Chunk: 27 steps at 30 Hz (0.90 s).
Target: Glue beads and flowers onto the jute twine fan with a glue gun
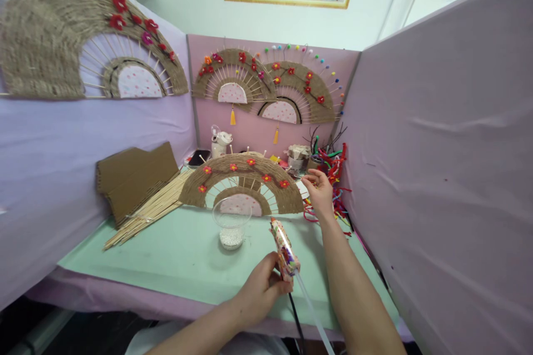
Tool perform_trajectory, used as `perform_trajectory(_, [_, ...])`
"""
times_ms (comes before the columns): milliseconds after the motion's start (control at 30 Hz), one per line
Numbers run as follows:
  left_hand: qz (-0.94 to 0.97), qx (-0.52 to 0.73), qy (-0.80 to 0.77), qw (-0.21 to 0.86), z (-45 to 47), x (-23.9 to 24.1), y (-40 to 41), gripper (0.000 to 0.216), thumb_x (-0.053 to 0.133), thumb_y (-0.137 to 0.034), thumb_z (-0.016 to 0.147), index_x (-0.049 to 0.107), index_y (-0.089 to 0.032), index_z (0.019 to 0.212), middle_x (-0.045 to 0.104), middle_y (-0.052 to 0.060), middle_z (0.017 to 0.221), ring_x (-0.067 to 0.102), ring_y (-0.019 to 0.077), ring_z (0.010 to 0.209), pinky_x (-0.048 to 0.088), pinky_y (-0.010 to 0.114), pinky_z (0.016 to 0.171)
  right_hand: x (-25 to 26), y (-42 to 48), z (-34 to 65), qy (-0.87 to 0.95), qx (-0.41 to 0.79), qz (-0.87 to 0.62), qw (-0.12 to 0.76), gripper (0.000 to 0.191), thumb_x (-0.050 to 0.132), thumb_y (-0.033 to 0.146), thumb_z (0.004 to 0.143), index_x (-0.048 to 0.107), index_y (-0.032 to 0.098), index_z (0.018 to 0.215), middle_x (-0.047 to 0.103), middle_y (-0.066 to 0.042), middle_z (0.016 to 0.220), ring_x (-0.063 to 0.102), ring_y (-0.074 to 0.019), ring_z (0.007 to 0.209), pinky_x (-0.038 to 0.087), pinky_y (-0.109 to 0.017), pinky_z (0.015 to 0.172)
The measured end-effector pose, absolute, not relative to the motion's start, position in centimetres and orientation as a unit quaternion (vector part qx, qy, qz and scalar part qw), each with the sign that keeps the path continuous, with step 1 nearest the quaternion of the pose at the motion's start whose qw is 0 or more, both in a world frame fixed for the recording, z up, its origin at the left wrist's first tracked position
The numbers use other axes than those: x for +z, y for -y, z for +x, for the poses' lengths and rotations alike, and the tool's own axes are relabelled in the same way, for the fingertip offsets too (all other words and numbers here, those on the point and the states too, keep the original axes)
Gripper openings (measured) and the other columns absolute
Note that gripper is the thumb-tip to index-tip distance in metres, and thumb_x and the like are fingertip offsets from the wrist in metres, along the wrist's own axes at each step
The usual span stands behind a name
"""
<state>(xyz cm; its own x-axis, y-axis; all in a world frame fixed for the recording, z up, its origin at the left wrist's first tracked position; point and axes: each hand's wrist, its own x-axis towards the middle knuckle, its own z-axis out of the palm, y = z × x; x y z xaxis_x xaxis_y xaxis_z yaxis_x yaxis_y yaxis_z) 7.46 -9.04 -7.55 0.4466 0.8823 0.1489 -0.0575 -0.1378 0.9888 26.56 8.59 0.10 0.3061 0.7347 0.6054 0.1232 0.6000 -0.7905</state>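
My left hand is wrapped around the handle of a flower-patterned glue gun. A long translucent glue stick sticks out of its back, and a black cord trails down. My right hand is raised beside the right end of a twine-woven fan, thumb and fingers pinched together; what they hold, if anything, is too small to make out. The fan stands on the table, with red flowers on its band and several white-tipped sticks along its top. Before it sits a clear bowl with small white beads.
Bundled thin sticks and brown cardboard lie at the left. Colourful pipe cleaners crowd the back right near a white container. A white figurine stands behind. Finished fans hang on the partition walls.
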Motion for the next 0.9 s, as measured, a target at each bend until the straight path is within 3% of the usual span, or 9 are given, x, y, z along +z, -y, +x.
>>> perform_trajectory(900, [0.629,0.409,-0.335,0.570,7.48,-7.74,8.96,0.030,0.064,-0.026,0.073,0.056,-0.017,0.101,0.056,0.004,0.092,0.049,0.0155,0.080,0.043,0.028,0.072,0.16,-8.45,26.50,0.552,0.206,-0.396,0.704,0.034,0.069,0.033,0.070,0.057,0.019,0.100,0.067,-0.004,0.081,0.063,-0.0201,0.079,0.047,-0.036,0.075])
